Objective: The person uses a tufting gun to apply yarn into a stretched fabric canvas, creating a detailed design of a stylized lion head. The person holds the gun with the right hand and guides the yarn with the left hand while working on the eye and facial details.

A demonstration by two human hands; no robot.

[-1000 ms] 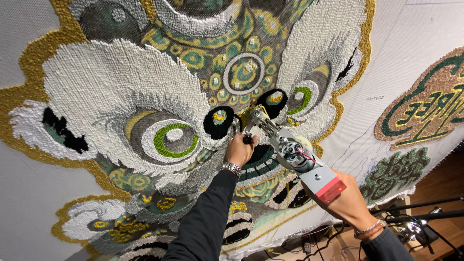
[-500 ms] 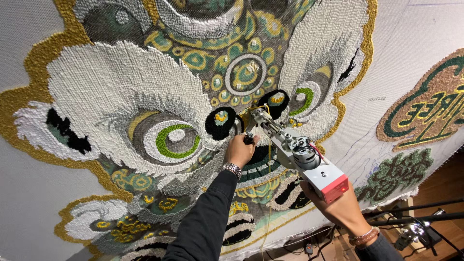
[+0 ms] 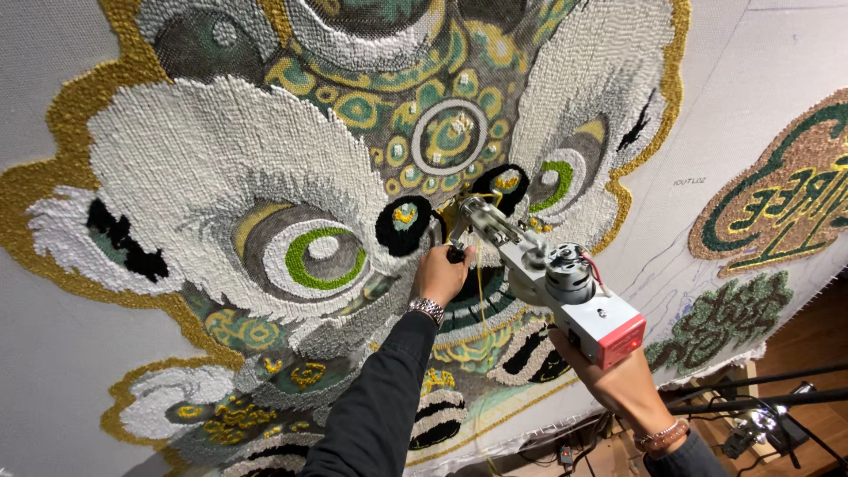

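No pkgs or screens showed. One small dark handwritten mark (image 3: 688, 181) sat on bare grey cloth (image 3: 742, 79) nr its right edge, betw. the gold-bordered lion face and a green-gold emblem w/ sign-like characters (image 3: 786, 199) at far right edge.

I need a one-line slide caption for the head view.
Two hands, left hand and right hand, press a tufting gun against a colourful tufted lion-face rug.

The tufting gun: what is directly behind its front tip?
Behind the tufting gun tip is the tufted lion-face cloth, near a black patch. The left hand and gun body cover the exact contact spot.
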